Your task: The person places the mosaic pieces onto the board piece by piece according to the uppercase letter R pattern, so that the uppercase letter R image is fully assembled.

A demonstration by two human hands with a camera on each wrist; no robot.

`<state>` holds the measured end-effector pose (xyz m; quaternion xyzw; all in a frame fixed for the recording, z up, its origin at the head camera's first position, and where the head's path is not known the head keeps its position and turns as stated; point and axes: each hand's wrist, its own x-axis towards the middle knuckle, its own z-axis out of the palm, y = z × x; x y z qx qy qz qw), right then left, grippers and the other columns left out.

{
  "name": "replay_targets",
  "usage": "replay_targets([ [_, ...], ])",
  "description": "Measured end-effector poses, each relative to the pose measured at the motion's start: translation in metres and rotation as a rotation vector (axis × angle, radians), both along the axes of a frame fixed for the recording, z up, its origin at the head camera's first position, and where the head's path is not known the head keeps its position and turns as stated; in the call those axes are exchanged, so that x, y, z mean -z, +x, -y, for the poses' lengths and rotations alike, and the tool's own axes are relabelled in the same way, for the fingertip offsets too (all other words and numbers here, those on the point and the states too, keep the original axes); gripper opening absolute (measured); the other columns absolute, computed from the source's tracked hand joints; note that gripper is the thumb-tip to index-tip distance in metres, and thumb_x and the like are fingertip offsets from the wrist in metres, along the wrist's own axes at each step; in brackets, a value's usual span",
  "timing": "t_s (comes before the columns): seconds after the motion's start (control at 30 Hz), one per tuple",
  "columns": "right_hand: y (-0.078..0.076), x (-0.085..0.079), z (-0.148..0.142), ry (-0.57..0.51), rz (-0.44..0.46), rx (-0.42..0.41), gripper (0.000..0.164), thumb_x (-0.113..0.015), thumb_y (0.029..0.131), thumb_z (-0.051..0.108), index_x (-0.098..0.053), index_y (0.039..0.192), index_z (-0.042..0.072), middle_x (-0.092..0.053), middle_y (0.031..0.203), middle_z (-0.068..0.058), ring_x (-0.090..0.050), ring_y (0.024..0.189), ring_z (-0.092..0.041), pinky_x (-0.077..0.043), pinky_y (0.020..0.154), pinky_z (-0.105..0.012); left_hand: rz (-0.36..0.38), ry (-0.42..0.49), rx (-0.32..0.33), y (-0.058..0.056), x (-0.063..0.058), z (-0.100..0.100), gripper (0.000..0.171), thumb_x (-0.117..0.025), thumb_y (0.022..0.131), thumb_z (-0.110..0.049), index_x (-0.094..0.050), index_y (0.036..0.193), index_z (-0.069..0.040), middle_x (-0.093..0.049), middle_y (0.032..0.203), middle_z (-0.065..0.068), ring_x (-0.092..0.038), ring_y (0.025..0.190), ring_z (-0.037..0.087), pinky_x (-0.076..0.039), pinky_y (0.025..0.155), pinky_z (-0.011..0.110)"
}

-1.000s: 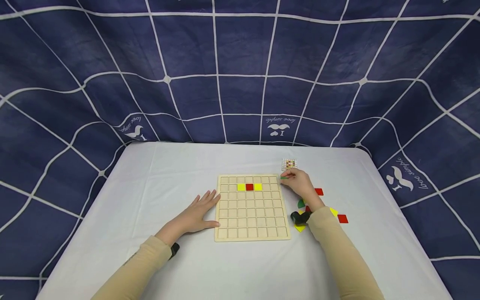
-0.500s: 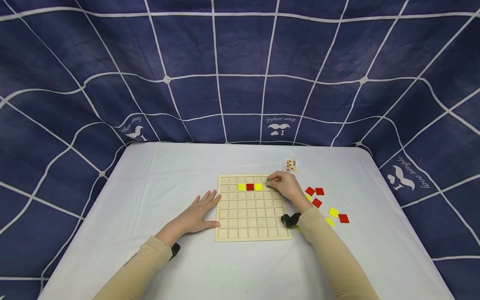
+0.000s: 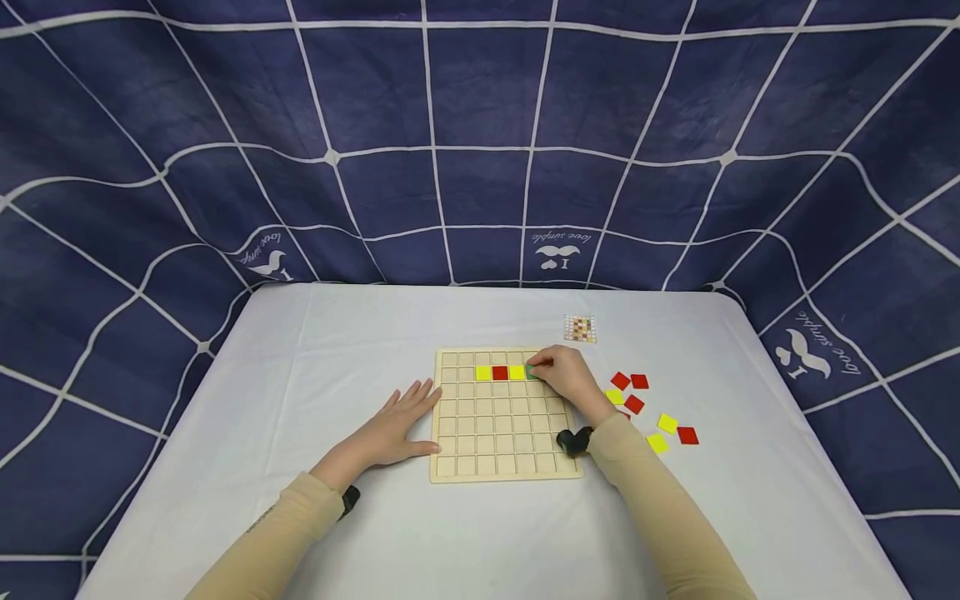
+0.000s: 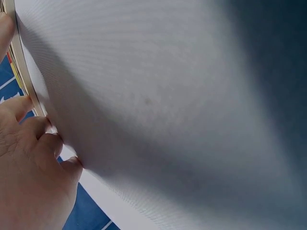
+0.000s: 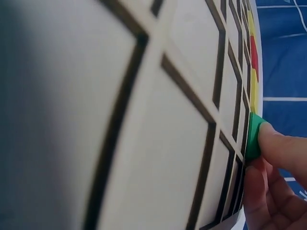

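A wooden grid board (image 3: 502, 429) lies on the white-covered table. In its second row from the back sit a yellow tile (image 3: 483, 373), a red tile (image 3: 500, 373) and another yellow tile (image 3: 517, 372). My right hand (image 3: 566, 372) pinches a green tile (image 5: 254, 135) between thumb and fingers, at the cell just right of that yellow tile; the fingers partly cover its shape. My left hand (image 3: 390, 429) lies flat with fingers spread, its index fingertip and thumb tip at the board's left edge. In the left wrist view, its fingers (image 4: 19, 108) rest along that edge.
Several loose red tiles (image 3: 639, 382) and yellow tiles (image 3: 657, 443) lie to the right of the board, near the right forearm. Behind the board's right corner is a small printed pattern card (image 3: 580, 328). A blue checked curtain (image 3: 480, 192) surrounds the table at back and sides.
My right hand has moved left from beside the board onto the second row, bringing the green tile down at the cell beside the yellow tile. The left hand has stayed still.
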<state>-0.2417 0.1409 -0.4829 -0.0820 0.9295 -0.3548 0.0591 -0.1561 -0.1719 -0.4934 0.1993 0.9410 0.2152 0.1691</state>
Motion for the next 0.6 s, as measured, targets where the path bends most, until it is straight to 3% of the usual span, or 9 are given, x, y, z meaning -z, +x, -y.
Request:
replay_targets([
  [0.17,0.001,-0.001,0.003,0.015,-0.012,0.015,0.009,-0.074,0.088,0.011,-0.078,0.094,0.007,-0.071,0.100,-0.011,-0.063,0.085,-0.021,-0.055,0.078,-0.035,-0.007,0.008,0.001,0.000,0.001,0.000,0.095,-0.070,0.085,-0.051,-0.023,0.157,-0.011,-0.013,0.165,0.013,-0.008,0.154,0.034,-0.006,0.124,0.055],
  [0.37,0.002,-0.003,0.002,0.034,-0.014,0.013,0.010,-0.073,0.088,0.012,-0.079,0.095,0.007,-0.071,0.105,-0.012,-0.064,0.092,-0.023,-0.056,0.082,-0.038,-0.011,0.003,0.003,0.000,0.002,0.001,0.095,-0.070,0.085,-0.052,-0.024,0.157,-0.011,-0.014,0.165,0.013,-0.009,0.153,0.034,-0.007,0.124,0.055],
  [0.6,0.001,-0.013,-0.034,-0.052,0.026,0.081,0.021,-0.070,0.092,0.016,-0.075,0.110,0.005,-0.069,0.112,-0.015,-0.066,0.093,-0.023,-0.056,0.079,-0.032,-0.012,0.004,0.013,-0.001,0.002,0.001,0.096,-0.070,0.085,-0.052,-0.023,0.157,-0.010,-0.013,0.165,0.014,-0.008,0.153,0.035,-0.006,0.124,0.055],
])
